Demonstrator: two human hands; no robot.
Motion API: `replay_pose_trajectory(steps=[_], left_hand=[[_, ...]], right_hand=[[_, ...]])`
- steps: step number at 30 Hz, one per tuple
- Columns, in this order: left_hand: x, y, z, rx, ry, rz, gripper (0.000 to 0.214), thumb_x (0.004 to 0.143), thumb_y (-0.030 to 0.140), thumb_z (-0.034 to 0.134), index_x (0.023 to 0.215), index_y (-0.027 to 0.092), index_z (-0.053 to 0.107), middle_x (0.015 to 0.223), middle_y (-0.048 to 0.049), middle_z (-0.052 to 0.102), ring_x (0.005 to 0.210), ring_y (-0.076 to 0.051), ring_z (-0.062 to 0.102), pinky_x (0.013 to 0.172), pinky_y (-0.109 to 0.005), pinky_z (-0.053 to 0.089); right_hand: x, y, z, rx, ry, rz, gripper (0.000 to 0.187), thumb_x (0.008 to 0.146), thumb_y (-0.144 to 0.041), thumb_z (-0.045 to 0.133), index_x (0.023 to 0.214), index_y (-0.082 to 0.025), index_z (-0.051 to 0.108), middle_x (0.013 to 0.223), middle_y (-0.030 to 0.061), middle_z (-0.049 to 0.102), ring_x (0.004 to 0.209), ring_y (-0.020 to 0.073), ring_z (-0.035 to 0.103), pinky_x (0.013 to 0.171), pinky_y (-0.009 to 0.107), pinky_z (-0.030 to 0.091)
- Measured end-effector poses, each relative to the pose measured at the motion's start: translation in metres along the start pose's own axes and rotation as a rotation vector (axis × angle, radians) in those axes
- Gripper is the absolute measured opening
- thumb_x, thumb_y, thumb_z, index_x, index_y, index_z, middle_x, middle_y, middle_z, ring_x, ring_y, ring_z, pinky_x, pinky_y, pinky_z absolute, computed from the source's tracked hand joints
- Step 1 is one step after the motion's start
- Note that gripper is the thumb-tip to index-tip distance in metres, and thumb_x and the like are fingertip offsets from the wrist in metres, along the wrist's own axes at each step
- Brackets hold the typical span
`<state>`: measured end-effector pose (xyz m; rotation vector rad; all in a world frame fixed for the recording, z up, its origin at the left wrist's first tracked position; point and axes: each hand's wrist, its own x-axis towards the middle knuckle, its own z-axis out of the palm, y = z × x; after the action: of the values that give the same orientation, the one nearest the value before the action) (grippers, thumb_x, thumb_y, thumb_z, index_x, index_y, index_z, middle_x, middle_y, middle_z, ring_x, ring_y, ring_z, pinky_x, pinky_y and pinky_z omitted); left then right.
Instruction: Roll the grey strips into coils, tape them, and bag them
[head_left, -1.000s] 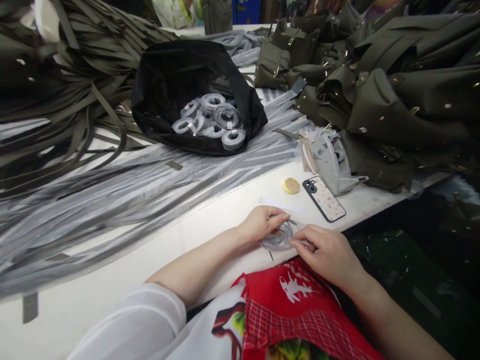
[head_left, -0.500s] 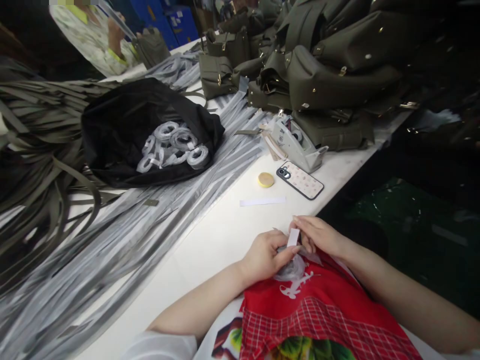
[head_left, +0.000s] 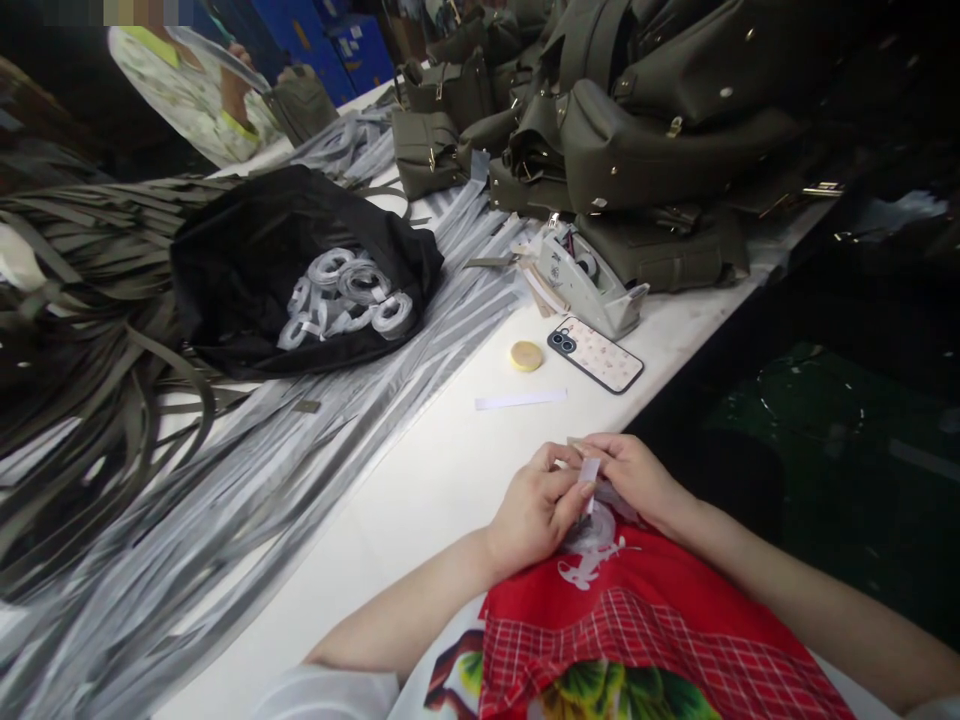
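Close to my red apron, my left hand [head_left: 534, 505] is closed on a coiled strap in clear plastic [head_left: 592, 530]. A short white paper strip [head_left: 590, 470] stands up at the left thumb and lies against the coil. My right hand [head_left: 634, 475] meets the left at the fingertips, its fingers bent and pressed together on the far side of the coil. What those right fingertips pinch is mostly hidden. Another white paper strip [head_left: 520, 400] lies flat on the white table [head_left: 442, 470], just beyond my hands.
A phone [head_left: 596, 355], a round yellow tape roll [head_left: 526, 356] and a tape dispenser [head_left: 589, 285] sit ahead. Left is a black bag [head_left: 247, 230] holding several coils, among long plastic-wrapped straps [head_left: 247, 500]. Dark green handbags [head_left: 637, 150] pile up behind. A co-worker [head_left: 195, 90] is at far left.
My right hand has moved slightly left and its fingers have closed in toward my left hand. The view has shifted a little. The coil and the white strip stay at my left hand.
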<state>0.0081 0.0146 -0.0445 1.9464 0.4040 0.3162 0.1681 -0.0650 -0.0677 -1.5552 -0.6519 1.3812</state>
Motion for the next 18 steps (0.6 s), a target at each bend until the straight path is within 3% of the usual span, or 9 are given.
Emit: replay_pose_trajectory(steps=[3, 6, 9, 14, 18], left_hand=[[0.003, -0.004, 0.001, 0.015, 0.055, -0.094, 0.039, 0.098, 0.037, 0.041, 0.073, 0.019, 0.065, 0.076, -0.0078, 0.060, 0.111, -0.022, 0.052, 0.093, -0.031, 0.045], [0.009, -0.009, 0.005, -0.015, 0.048, -0.212, 0.043, 0.097, 0.041, 0.040, 0.069, 0.018, 0.061, 0.072, -0.0050, 0.059, 0.085, -0.018, 0.057, 0.080, -0.027, 0.047], [0.014, -0.010, 0.010, -0.058, 0.014, -0.264, 0.041, 0.095, 0.043, 0.045, 0.065, 0.018, 0.059, 0.069, -0.0027, 0.059, 0.068, -0.013, 0.056, 0.070, -0.024, 0.045], [0.014, 0.000, 0.013, -0.156, 0.154, -0.305, 0.021, 0.089, 0.038, 0.056, 0.081, 0.019, 0.059, 0.073, -0.0007, 0.065, 0.067, -0.013, 0.057, 0.066, -0.024, 0.043], [0.012, 0.002, 0.013, -0.201, 0.218, -0.301, 0.023, 0.083, 0.033, 0.062, 0.095, 0.020, 0.047, 0.075, 0.0007, 0.065, 0.066, -0.013, 0.058, 0.064, -0.024, 0.044]], right_hand=[[-0.004, -0.007, -0.003, -0.388, 0.115, -0.295, 0.033, 0.091, -0.035, 0.051, 0.066, -0.017, 0.065, 0.065, 0.0011, 0.062, 0.063, 0.0154, 0.055, 0.060, 0.027, 0.043], [-0.004, -0.012, -0.007, -0.582, 0.114, -0.414, 0.031, 0.091, -0.027, 0.048, 0.068, -0.018, 0.068, 0.068, 0.0034, 0.066, 0.068, 0.0178, 0.060, 0.065, 0.028, 0.045], [-0.003, -0.017, -0.015, -0.550, 0.007, -0.367, 0.029, 0.091, -0.028, 0.049, 0.073, -0.019, 0.070, 0.070, 0.0032, 0.068, 0.071, 0.0186, 0.063, 0.067, 0.028, 0.048], [-0.009, -0.031, -0.030, -0.385, -0.190, -0.280, 0.037, 0.097, -0.037, 0.042, 0.090, -0.017, 0.072, 0.090, 0.0067, 0.071, 0.082, 0.0208, 0.065, 0.077, 0.030, 0.051], [-0.010, -0.034, -0.032, -0.412, -0.195, -0.164, 0.024, 0.088, -0.037, 0.060, 0.088, -0.018, 0.074, 0.083, 0.0051, 0.073, 0.079, 0.0218, 0.065, 0.072, 0.031, 0.052]])
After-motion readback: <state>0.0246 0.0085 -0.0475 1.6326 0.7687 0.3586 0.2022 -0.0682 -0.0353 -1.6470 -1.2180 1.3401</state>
